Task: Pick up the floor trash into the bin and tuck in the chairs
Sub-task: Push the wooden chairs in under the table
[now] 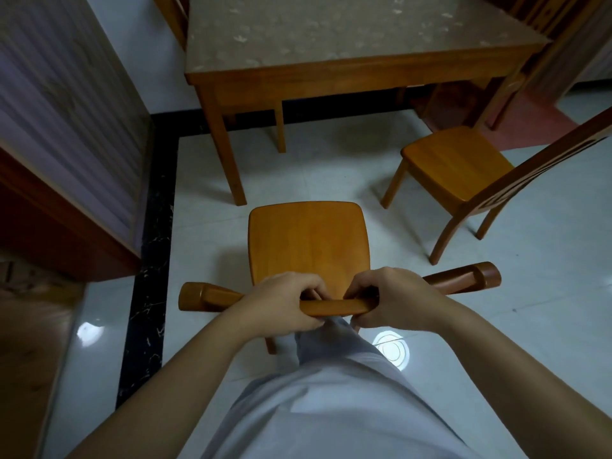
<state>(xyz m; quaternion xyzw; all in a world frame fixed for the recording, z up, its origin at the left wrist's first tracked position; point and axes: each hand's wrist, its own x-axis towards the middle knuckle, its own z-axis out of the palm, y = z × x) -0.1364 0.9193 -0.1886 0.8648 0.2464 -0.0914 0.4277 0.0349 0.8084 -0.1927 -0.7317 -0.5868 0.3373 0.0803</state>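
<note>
A wooden chair [309, 240] stands directly below me, its seat facing the wooden table [347, 66] and short of the table's near edge. My left hand [281, 301] and my right hand [394, 299] both grip the curved top rail of its backrest, side by side near the middle, fingers curled over the rail. A second wooden chair [457, 167] stands at the right, pulled out from the table and angled. No trash or bin is in view.
A wall with a wooden baseboard [66, 220] runs along the left, beside a black floor strip [149, 260]. Another chair back [172, 18] shows at the table's far left. The pale tiled floor [314, 167] lies open between chair and table.
</note>
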